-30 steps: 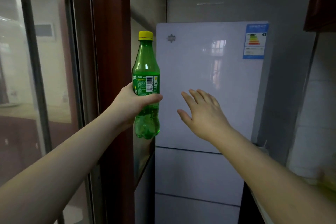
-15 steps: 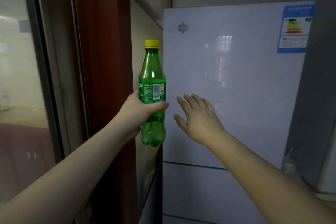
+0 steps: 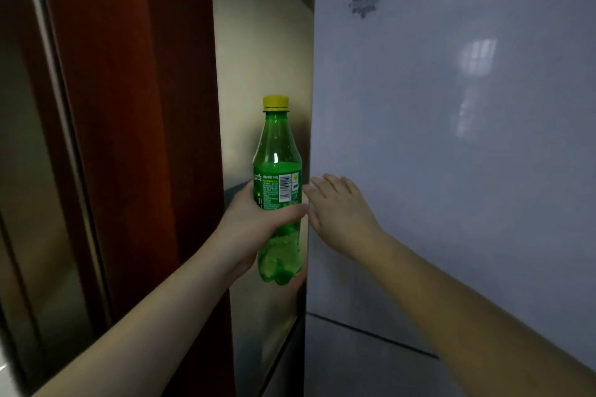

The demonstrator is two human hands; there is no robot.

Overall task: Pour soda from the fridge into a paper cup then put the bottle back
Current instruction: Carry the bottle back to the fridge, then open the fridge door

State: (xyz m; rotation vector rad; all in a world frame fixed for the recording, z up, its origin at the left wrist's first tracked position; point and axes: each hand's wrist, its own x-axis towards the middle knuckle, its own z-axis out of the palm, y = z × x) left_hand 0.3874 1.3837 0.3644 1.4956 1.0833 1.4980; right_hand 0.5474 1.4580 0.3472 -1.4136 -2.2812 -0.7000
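A green soda bottle (image 3: pixel 278 171) with a yellow cap stands upright in my left hand (image 3: pixel 251 229), which grips it around the label; soda fills only its lower part. The white fridge (image 3: pixel 451 138) fills the right of the view, its upper door closed. My right hand (image 3: pixel 338 213) is open, fingers spread, reaching to the left edge of that upper door, fingertips at the edge right beside the bottle. No paper cup is in view.
A dark red-brown door frame (image 3: pixel 129 138) with glass stands close on the left. A narrow gap with a beige wall (image 3: pixel 258 42) lies between frame and fridge. A seam (image 3: pixel 371 332) separates the upper fridge door from a lower one.
I have come closer to the fridge. My right hand has moved left to the door's left edge, and the bottle now sits right beside that edge.
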